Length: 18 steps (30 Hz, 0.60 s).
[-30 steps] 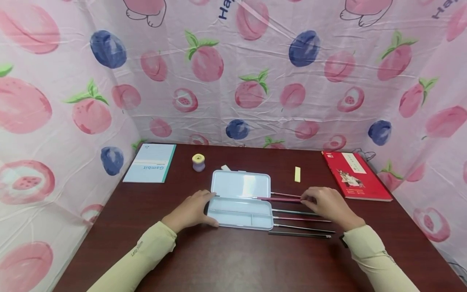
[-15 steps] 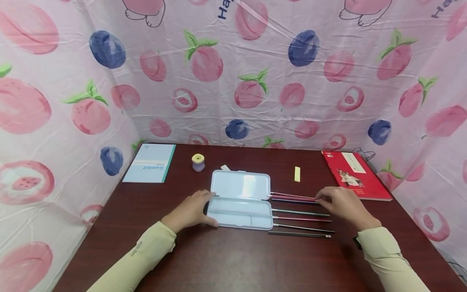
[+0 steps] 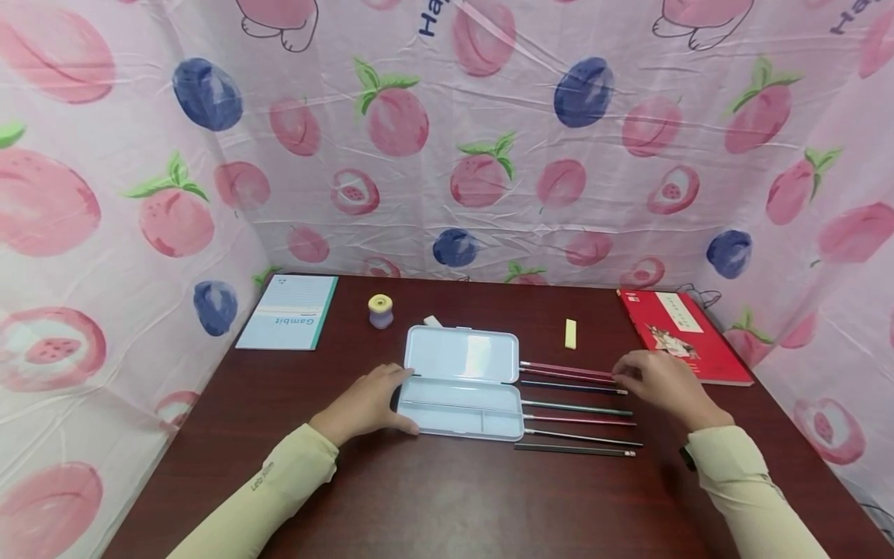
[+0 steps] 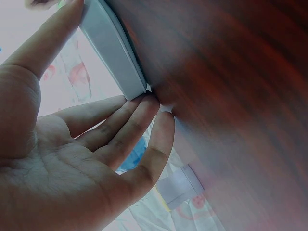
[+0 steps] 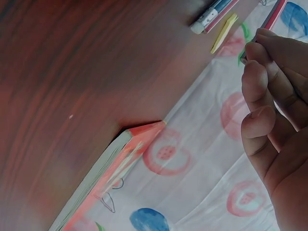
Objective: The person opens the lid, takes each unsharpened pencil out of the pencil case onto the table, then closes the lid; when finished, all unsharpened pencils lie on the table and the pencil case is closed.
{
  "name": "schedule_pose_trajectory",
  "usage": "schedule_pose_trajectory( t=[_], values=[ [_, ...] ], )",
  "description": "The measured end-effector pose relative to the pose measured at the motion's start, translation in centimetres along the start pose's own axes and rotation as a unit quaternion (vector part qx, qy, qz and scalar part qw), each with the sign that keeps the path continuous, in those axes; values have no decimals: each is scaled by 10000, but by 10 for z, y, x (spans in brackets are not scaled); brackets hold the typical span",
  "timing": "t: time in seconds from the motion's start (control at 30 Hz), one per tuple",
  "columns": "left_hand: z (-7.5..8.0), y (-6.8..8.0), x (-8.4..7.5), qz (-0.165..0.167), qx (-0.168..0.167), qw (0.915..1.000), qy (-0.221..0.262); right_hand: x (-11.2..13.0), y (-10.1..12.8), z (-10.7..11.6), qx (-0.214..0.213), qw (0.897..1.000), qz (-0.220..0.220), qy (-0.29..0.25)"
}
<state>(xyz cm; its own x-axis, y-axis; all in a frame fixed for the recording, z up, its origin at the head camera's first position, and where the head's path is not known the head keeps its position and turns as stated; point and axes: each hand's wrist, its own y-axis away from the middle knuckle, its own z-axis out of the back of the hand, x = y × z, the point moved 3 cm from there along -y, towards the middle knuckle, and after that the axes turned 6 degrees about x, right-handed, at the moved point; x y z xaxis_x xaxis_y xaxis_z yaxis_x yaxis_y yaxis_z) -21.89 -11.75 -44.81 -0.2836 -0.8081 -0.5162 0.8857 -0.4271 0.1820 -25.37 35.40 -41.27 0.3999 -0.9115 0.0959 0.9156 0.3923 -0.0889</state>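
Observation:
My left hand (image 3: pixel 366 400) holds the left end of an open pale blue pencil case (image 3: pixel 461 353), thumb at the near side, fingers at the back. In the left wrist view the thumb and fingertips touch the case's wall (image 4: pixel 113 50). My right hand (image 3: pixel 660 384) pinches the right end of a red pencil (image 3: pixel 562 366), right of the lid. The right wrist view shows that pencil (image 5: pixel 273 18) between thumb and forefinger. Another red pencil lies close alongside. Nearer me are a dark blue pencil (image 3: pixel 576 387), a green pencil (image 3: pixel 576 407), and several more in a row.
A yellow strip (image 3: pixel 570 334) lies behind the pencils. A red book (image 3: pixel 680 341) is at the right, a Gambit notebook (image 3: pixel 286 314) at the back left. A yellow-topped purple container (image 3: pixel 380 312) and a small white block (image 3: pixel 432 321) stand behind the case.
My right hand has moved right and slightly away with the red pencil, from over the case's hinge to beside the other red one. The left hand stays on the case.

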Motion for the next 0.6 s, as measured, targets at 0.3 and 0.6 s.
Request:
schedule_pose_trajectory(
  t=[0.3,0.6],
  values=[
    [-1,0,2,14,10,10000,-25,4,-22,-7,115,9999,-30,-22],
    [-1,0,0,22,14,10000,-10,6,-36,-14,261,9995,-159,-35]
  ],
)
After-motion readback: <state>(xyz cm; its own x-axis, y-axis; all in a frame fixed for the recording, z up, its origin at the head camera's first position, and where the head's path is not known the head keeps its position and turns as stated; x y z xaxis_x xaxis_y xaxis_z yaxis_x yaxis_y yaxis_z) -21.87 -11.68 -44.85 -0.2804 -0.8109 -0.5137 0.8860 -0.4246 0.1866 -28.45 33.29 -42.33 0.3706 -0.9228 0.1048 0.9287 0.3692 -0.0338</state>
